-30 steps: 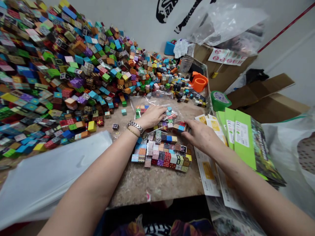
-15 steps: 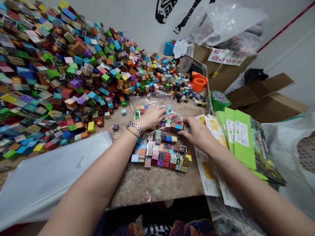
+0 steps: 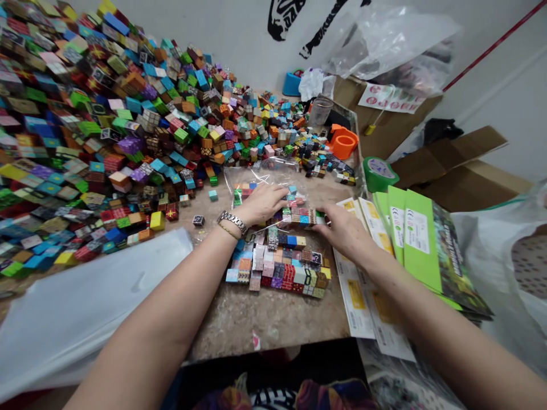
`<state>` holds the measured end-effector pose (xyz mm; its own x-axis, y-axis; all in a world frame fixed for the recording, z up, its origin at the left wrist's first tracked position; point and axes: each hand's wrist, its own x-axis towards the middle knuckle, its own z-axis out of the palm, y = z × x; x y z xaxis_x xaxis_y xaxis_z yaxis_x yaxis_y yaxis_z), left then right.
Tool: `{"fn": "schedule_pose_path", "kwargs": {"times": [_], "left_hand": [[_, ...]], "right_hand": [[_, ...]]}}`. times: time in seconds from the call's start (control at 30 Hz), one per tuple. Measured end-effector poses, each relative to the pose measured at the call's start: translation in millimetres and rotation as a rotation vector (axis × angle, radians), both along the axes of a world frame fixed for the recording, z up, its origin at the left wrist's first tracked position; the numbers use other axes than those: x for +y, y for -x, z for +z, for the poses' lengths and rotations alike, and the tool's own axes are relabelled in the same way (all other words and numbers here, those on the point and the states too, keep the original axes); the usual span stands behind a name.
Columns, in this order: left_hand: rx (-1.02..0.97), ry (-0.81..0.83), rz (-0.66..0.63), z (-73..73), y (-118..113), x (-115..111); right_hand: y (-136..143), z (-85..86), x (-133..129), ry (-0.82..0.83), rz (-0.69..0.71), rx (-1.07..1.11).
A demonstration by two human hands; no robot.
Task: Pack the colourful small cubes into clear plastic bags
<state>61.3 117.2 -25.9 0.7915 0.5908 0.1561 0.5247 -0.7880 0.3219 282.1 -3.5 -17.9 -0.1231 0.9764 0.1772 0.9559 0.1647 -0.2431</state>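
Note:
My left hand (image 3: pixel 265 204), with a metal watch at its wrist, lies over a clear plastic bag (image 3: pixel 243 173), fingers stretched out and pressing on it. Several patterned toy cubes show through the film. My right hand (image 3: pixel 344 226) pinches the end of a row of cubes (image 3: pixel 302 217) between thumb and fingers at the bag's right side; part of the row is under the film. Closer to me, a block of colourful cubes (image 3: pixel 277 273) sits on the worn tabletop (image 3: pixel 273 322) in uneven rows.
A big heap of cubes (image 3: pixel 128 119) covers the left and back. Flat clear bags (image 3: pixel 98 296) lie front left. At right are printed cards (image 3: pixel 356 296), green packets (image 3: pixel 421 245), an orange tape dispenser (image 3: pixel 343 143), green tape (image 3: pixel 380 173) and a cardboard box (image 3: pixel 465 182).
The row of cubes at my right hand now shows different faces, paler and bluer, and lies further under the film. My left hand has stayed on the bag.

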Motion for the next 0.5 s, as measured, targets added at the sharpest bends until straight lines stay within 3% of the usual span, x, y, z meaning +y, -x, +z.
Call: {"fn": "schedule_pose_path", "kwargs": {"times": [0.17, 0.3, 0.5], "left_hand": [[0.048, -0.052, 0.005, 0.5, -0.4, -1.3], [0.041, -0.046, -0.010, 2.7, -0.7, -1.3], [0.103, -0.081, -0.073, 22.4, -5.6, -7.8]], "right_hand": [[-4.0, -3.0, 4.4, 0.027, -0.008, 0.097], [-9.2, 1.9, 4.7, 0.221, -0.112, 0.138], [-18.7, 13.3, 9.5, 0.380, -0.133, 0.122]]}}
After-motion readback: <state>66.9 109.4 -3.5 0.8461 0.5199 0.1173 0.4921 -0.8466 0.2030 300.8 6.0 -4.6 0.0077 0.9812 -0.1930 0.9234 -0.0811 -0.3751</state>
